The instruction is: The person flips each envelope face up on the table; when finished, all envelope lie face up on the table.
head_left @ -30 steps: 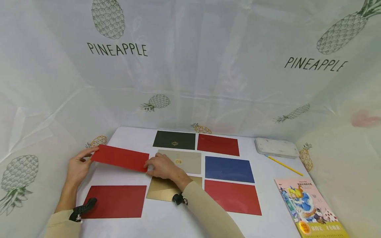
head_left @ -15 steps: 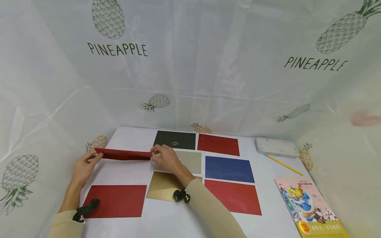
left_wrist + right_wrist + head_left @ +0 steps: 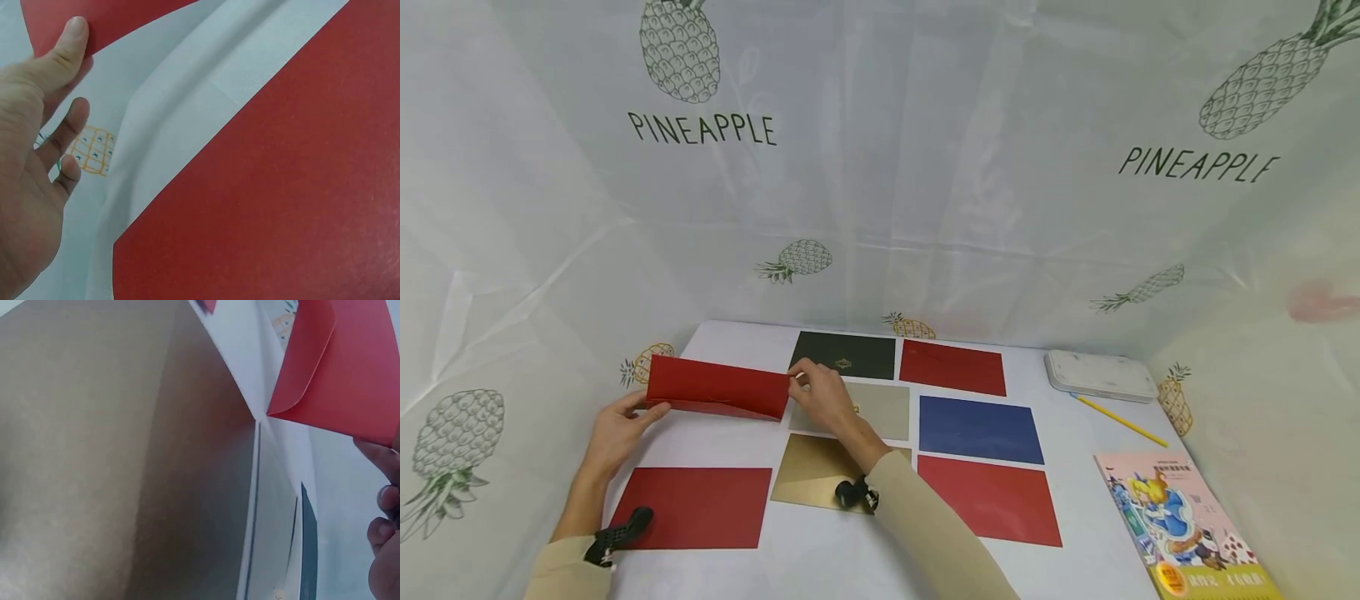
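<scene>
Between both hands, a red envelope (image 3: 718, 387) is held tilted above the left part of the table. My left hand (image 3: 615, 429) pinches its lower left corner; in the left wrist view the thumb lies on the red paper (image 3: 128, 19). My right hand (image 3: 822, 397) grips the right end near the upper corner. A flap with a rounded edge shows on the envelope (image 3: 356, 375) in the right wrist view. Another red envelope (image 3: 692, 508) lies flat below the hands. The right forearm passes over a gold envelope (image 3: 808, 467), and the right hand partly covers a beige one (image 3: 883, 412).
Dark green (image 3: 842, 354), dark red (image 3: 951, 367), blue (image 3: 977, 427) and red (image 3: 988, 500) envelopes lie flat around the middle. On the right are a white case (image 3: 1101, 375), a yellow pencil (image 3: 1120, 421) and an illustrated book (image 3: 1183, 521). A pineapple-print sheet (image 3: 925, 167) hangs behind.
The held red envelope has turned from one broad face, through nearly edge-on, to a raised face. Both hands have shifted slightly right, and the right hand has also moved up.
</scene>
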`<state>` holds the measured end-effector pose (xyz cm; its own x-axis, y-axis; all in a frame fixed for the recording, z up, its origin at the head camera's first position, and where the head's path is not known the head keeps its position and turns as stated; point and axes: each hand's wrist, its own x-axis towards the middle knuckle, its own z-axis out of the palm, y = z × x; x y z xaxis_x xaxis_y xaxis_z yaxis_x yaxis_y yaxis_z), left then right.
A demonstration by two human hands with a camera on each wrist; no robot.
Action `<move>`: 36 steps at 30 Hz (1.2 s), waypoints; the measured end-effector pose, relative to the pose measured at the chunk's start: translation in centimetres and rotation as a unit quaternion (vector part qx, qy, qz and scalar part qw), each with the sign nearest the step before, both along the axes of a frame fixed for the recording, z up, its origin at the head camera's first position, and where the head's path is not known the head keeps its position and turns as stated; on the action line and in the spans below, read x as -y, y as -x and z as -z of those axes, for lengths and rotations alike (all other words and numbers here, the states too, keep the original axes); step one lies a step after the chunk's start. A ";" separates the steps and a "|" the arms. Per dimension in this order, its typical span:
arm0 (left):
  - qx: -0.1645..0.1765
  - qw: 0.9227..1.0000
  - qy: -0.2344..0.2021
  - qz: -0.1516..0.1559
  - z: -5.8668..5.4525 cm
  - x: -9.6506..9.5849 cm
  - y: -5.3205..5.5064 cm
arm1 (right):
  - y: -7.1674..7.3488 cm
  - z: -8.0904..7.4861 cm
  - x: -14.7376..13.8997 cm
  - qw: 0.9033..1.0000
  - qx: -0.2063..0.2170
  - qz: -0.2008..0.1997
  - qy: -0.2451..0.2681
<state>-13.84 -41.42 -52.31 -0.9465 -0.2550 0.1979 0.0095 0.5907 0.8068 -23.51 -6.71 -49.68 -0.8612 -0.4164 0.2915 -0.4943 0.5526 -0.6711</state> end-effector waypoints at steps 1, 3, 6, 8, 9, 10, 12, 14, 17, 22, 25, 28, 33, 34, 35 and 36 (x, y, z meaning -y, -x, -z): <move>0.005 1.000 -0.006 -0.004 0.0 0.0 0.0 | 0.0 0.1 0.1 1.000 0.003 0.001 -0.004; 0.012 1.000 -0.019 -0.013 0.0 -0.1 -0.1 | 0.1 0.2 0.4 1.000 0.011 -0.001 -0.013; 0.009 0.999 -0.023 -0.027 0.2 -0.2 0.0 | 0.2 0.4 0.7 0.999 0.024 -0.004 -0.026; 0.002 0.999 -0.006 -0.036 0.4 -0.2 0.2 | 0.2 0.6 0.9 0.999 0.039 -0.011 -0.032; -0.001 0.999 0.006 -0.039 0.5 -0.3 0.3 | 0.2 0.7 1.0 0.998 0.044 -0.016 -0.036; -0.003 0.999 0.018 -0.043 0.6 -0.3 0.4 | 0.2 0.9 1.1 0.998 0.048 -0.021 -0.042; -0.006 0.998 0.043 -0.047 0.7 -0.4 0.6 | 0.1 1.2 1.2 0.996 0.056 -0.033 -0.055; -0.006 0.997 0.063 -0.043 0.8 -0.5 0.7 | 0.0 1.5 1.4 0.995 0.056 -0.041 -0.074; 0.008 0.995 0.094 -0.031 0.8 -0.7 0.8 | -0.2 1.8 1.5 0.993 0.044 -0.038 -0.107; 0.052 0.989 0.141 -0.005 1.1 -0.9 0.6 | -0.3 2.1 1.8 0.983 -0.010 -0.025 -0.184; 0.059 0.984 0.170 0.011 1.2 -1.1 0.5 | -0.3 2.4 2.1 0.970 -0.039 -0.026 -0.239; 0.044 0.978 0.201 0.025 1.4 -1.2 0.6 | -0.4 2.7 2.4 0.959 -0.055 -0.021 -0.276; 0.029 0.974 0.225 0.029 1.6 -1.3 0.8 | -0.6 2.8 2.7 0.949 -0.069 -0.002 -0.307; 0.030 0.973 0.226 0.030 1.6 -1.2 0.7 | -0.7 2.7 2.8 0.948 -0.071 -0.004 -0.311; 0.031 0.973 0.226 0.032 1.6 -1.2 0.6 | -0.7 2.6 2.7 0.946 -0.072 -0.009 -0.316; 0.035 0.973 0.225 0.035 1.5 -1.1 0.5 | -0.8 2.4 2.6 0.944 -0.073 -0.014 -0.321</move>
